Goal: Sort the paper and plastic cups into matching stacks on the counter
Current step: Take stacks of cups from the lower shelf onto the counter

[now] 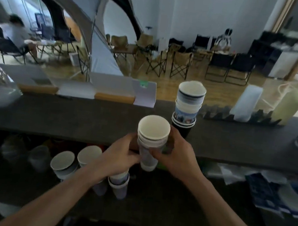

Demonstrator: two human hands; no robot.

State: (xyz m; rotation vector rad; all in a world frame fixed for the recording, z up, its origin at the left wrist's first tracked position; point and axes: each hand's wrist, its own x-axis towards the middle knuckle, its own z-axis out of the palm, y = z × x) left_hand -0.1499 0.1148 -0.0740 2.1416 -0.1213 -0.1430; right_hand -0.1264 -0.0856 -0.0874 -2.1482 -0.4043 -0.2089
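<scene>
Head view puts me somewhere near the middle of the job, by my reckoning. My left hand (120,153) and right hand (177,154) both curl round a short stack of paper cups (150,141), held upright in the centre of the frame over the near edge of the dark table (68,118). The left fingers wrap its lower part and the right thumb lies across its front. It looks lifted clear, though I cannot tell whether its bottom cup touches anything.

Done, as far as I can see: one tall stack (188,106) stands on the table right of centre, just beyond my right hand. It has dark cups at its foot and paler printed ones above, so I judge it may want splitting into like kinds.

Left to do: in the lower left of the frame, on the lower shelf, sit loose paper cups (62,160) with their mouths up, and a small nested pile (118,184) shows under my left wrist. Further left are what look like clear plastic cups (39,157), too blurred to count. I see no plastic stack on the table yet, so that half seems not yet begun.
</scene>
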